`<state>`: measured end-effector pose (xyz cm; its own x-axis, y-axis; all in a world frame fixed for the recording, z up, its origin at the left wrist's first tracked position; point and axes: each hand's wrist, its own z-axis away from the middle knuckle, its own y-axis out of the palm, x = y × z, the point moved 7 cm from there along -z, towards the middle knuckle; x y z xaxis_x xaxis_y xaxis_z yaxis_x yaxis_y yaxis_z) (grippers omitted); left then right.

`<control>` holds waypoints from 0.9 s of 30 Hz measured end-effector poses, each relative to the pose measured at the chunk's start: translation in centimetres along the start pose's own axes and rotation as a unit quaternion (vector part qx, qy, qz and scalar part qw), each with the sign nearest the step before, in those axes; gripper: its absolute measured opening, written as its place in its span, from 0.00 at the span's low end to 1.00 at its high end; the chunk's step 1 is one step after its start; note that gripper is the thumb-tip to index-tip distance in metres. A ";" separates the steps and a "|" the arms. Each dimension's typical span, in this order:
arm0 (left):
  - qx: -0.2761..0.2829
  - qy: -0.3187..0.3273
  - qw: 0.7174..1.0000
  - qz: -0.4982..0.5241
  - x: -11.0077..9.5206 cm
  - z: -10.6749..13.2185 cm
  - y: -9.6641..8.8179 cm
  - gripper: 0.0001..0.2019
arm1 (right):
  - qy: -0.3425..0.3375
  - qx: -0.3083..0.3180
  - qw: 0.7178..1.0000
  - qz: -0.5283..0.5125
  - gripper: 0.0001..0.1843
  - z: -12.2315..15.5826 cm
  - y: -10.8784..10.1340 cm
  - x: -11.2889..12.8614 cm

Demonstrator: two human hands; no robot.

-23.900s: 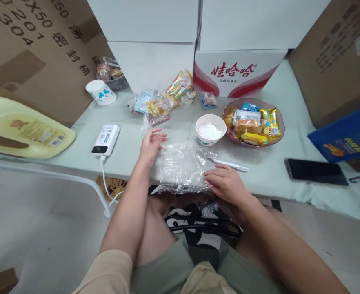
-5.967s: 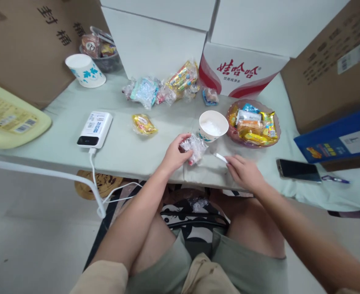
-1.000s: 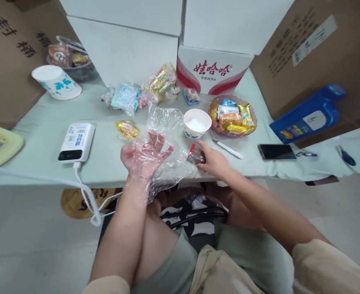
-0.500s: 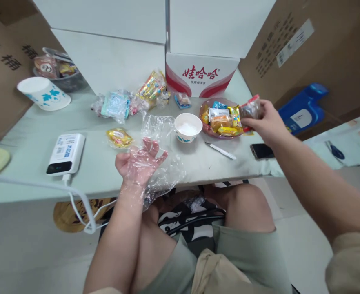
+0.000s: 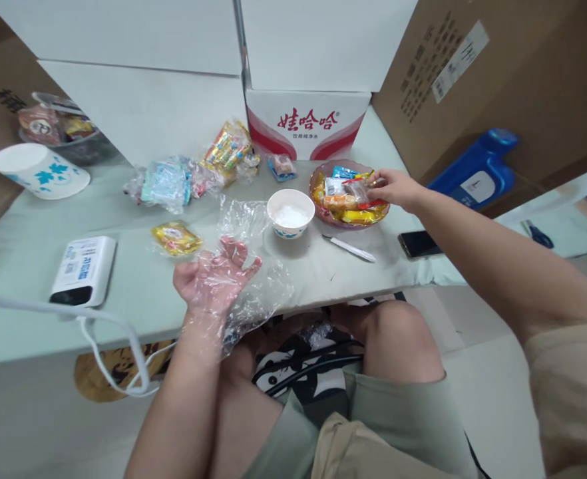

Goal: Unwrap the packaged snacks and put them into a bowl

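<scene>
1. Left of the pink bowl [image 5: 329,219], and nearer: clear plastic bag [image 5: 266,293], probably feather-light, limp, slippery; best caught by an edge. Veiled by it: left hand [image 5: 213,276], palm up, fingers parted and half-curled, pinching nothing.
2. Pink bowl: presumably stiff, perhaps breakable; best steadied by the rim.
3. Over the pink bowl's right half: red-edged packet [image 5: 358,191], likely light, crinkly, crushable; best held by one end. From the bowl's right: right hand [image 5: 394,187], outstretched, fingertips seemingly pinching the packet.

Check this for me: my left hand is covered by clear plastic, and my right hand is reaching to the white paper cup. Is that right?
Not quite: the head view shows your right hand at the pinkish bowl of wrapped snacks instead. Your left hand is indeed covered by clear plastic.
</scene>
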<state>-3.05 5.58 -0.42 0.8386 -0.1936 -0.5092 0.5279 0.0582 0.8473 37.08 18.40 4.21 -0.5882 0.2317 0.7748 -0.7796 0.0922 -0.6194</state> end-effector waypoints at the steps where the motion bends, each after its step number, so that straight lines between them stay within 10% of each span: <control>1: 0.000 0.001 1.000 -0.005 0.1 -0.1 0.1 0.07 | -0.023 0.002 0.999 0.045 0.11 -0.1 0.1 0.6; 5: 0.007 0.002 0.999 -0.034 0.4 -0.4 0.2 0.10 | -0.138 -0.109 0.961 0.214 0.02 1.5 -1.7 3.8; 8: 0.032 -0.014 0.998 -0.049 0.7 -0.3 0.1 0.12 | -0.213 -0.141 0.958 0.134 0.07 6.4 -1.4 5.3; 12: 0.057 -0.024 0.995 -0.078 1.4 -0.1 -0.7 0.14 | -0.215 0.136 0.959 -0.124 0.25 14.7 8.2 4.8; 17: 0.080 -0.030 0.985 -0.148 1.9 0.0 -0.9 0.17 | -0.034 0.335 0.846 -0.413 0.51 19.4 19.8 3.6; 27: -0.166 -0.049 0.914 -0.367 1.3 -2.1 -2.5 0.12 | 0.027 -0.002 0.878 -0.478 0.35 14.9 11.5 -2.6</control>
<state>-3.02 7.21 -3.50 0.2347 -0.3849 -0.8926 0.9687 0.1686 0.1821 26.47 4.46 -3.06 0.3455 0.0923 0.9339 -0.9110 0.2718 0.3102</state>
